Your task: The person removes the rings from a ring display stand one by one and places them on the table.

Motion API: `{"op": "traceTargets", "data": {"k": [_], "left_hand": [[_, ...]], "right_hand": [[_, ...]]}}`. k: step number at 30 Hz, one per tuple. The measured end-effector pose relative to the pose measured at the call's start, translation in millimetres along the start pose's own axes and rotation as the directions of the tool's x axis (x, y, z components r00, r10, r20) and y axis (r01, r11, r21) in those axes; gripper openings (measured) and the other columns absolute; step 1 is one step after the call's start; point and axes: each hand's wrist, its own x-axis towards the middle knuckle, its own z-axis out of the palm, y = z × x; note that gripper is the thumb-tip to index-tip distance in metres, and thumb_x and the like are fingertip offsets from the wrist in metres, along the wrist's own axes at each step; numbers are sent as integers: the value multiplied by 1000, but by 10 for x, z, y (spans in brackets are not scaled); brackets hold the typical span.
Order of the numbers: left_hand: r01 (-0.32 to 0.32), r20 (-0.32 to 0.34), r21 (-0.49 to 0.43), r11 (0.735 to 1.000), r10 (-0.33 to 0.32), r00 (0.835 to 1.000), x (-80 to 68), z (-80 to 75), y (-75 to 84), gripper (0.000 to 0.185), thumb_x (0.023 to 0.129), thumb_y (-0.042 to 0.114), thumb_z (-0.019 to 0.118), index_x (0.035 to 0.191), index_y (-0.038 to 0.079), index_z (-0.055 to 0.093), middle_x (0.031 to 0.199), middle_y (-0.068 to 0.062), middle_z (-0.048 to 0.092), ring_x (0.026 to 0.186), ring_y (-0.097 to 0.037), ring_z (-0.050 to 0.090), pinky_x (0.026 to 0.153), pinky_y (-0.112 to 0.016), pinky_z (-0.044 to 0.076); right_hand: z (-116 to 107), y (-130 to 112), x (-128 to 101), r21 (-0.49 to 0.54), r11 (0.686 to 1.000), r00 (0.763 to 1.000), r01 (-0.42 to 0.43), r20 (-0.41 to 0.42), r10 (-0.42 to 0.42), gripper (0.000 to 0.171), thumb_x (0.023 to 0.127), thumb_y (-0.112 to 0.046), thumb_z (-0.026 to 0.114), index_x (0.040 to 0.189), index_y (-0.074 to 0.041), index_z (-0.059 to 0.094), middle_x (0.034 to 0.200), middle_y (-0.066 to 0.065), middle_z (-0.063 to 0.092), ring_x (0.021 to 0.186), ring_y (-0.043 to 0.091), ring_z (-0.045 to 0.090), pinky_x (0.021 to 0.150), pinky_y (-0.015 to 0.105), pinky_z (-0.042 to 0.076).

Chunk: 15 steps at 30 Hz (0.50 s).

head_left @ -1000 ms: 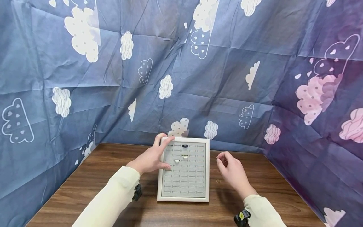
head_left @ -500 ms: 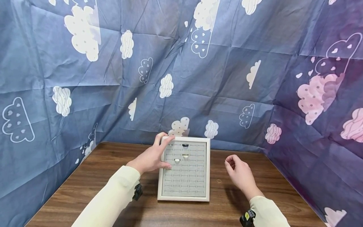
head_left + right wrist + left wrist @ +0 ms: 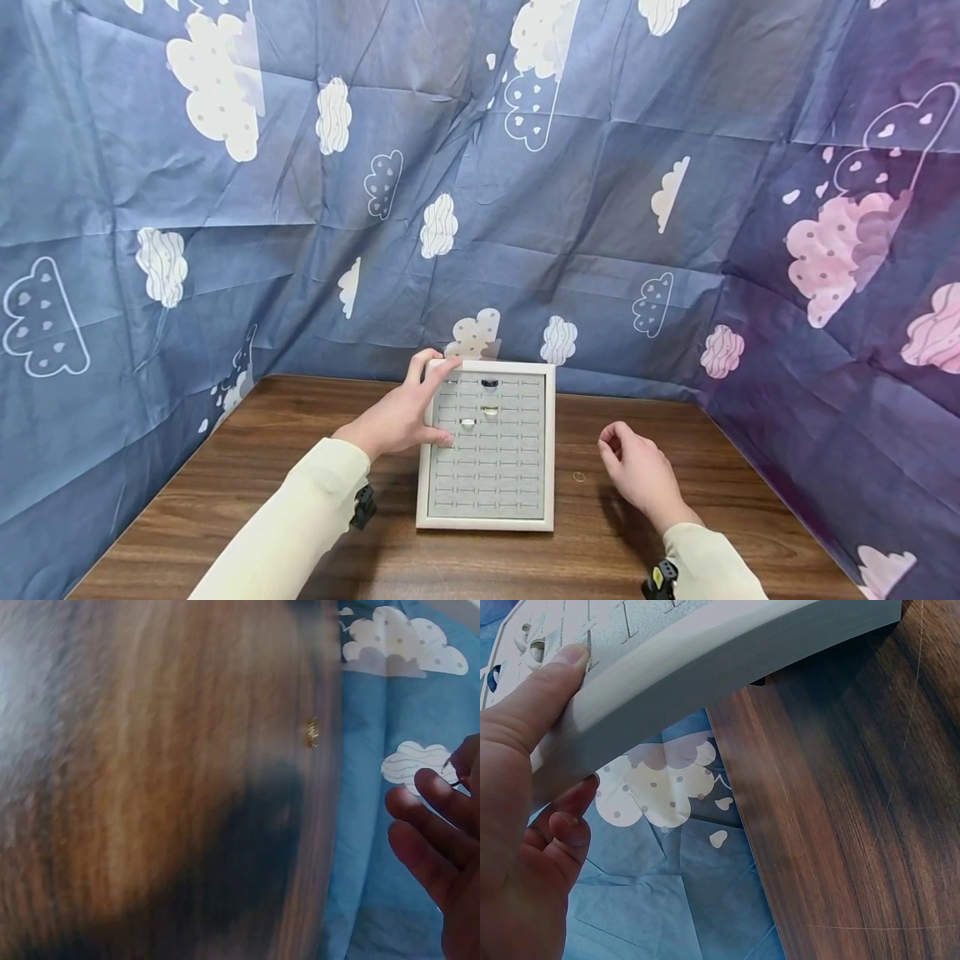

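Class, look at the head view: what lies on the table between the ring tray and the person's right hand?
A small gold ring lies on the bare wooden table, between the ring tray and the right hand.

You have a white-framed tray [image 3: 486, 523] with a pale grey, gridded insert on a dark brown wood-grain bench [image 3: 300, 467]. Your sleeves [image 3: 292, 525] are cream. The backdrop cloth [image 3: 600, 208] is slate blue, shading to purple at your right, printed with white and pink clouds. A small gold ring [image 3: 578, 477] lies on the bench.

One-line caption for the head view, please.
Left hand grips the upper left edge of the ring tray; right hand hovers over the wooden table beside a small gold ring.
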Motion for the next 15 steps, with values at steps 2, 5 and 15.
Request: {"op": "traceTargets", "data": {"k": [2, 5, 15], "left_hand": [[4, 1, 1, 1000, -4, 1000, -1, -1, 3, 116, 80, 27, 98, 169, 22, 24, 163, -17, 19, 82, -17, 64, 81, -35, 59], [4, 1, 6, 1000, -4, 1000, -5, 1, 3, 116, 80, 28, 98, 169, 22, 24, 163, -17, 19, 81, -16, 63, 81, -34, 59], [-20, -10, 6, 1000, 20, 1000, -7, -4, -8, 116, 80, 27, 98, 168, 24, 23, 161, -14, 19, 82, -15, 63, 82, -34, 59]], "right_hand": [[16, 14, -16, -19, 1000, 1000, -6, 30, 7, 5, 102, -16, 70, 104, -13, 66, 87, 0, 71, 78, 16, 64, 72, 43, 51], [43, 40, -40, -38, 999, 998, -17, 61, 20, 6, 101, -17, 71, 103, -14, 66, 90, 1, 73, 80, 19, 67, 73, 46, 53], [135, 115, -48, -79, 996, 990, -40, 129, 50, 5, 100, -18, 73, 102, -17, 68, 91, -1, 74, 80, 20, 67, 69, 50, 53]]}}
